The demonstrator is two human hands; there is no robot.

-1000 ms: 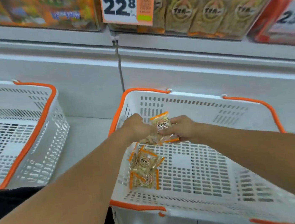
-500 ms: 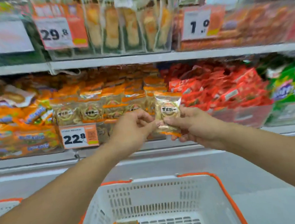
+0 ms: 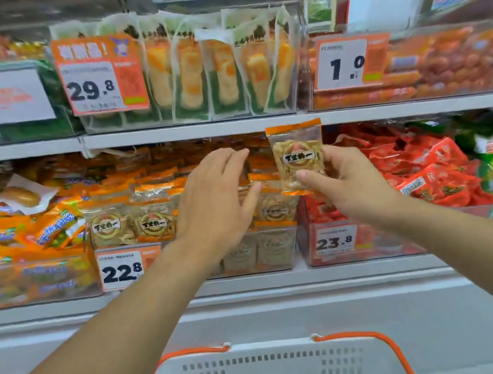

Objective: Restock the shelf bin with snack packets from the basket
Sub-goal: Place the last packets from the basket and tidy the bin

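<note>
The right hand [image 3: 352, 186] is pinching a packet [image 3: 297, 157] upright just above the bin [image 3: 275, 251]; the left hand [image 3: 214, 200] is reaching over the bin, fingers released. The basket [image 3: 274, 373] is sitting near, below.

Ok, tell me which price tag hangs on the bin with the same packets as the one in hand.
The 22.8 tag, lower shelf, left of the left hand. Its bin's tan round-logo packets match the packet the right hand holds.
</note>
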